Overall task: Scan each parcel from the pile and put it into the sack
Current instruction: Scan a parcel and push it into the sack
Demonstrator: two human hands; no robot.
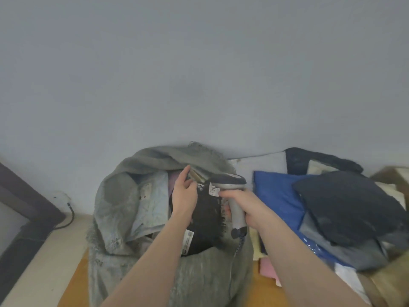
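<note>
A grey woven sack [115,220] stands open in the middle, stuffed with parcels. On top lies a black parcel [205,222] with white labels; a pale blue one [152,204] sits to its left. My left hand [184,196] reaches into the sack's mouth, fingers straight, touching the parcels at the back. My right hand [245,207] grips the handle of a grey barcode scanner [232,187], its head over the black parcel's label. To the right lies the pile: a blue parcel [276,191] and a dark navy parcel [349,202] on top.
A plain grey wall fills the upper view. A dark frame [24,209] leans at the left, with a white plug and cable [66,207] by the wall. A pink parcel [267,269] and cream ones lie low in the pile. The scanner's coiled cord [240,244] hangs down.
</note>
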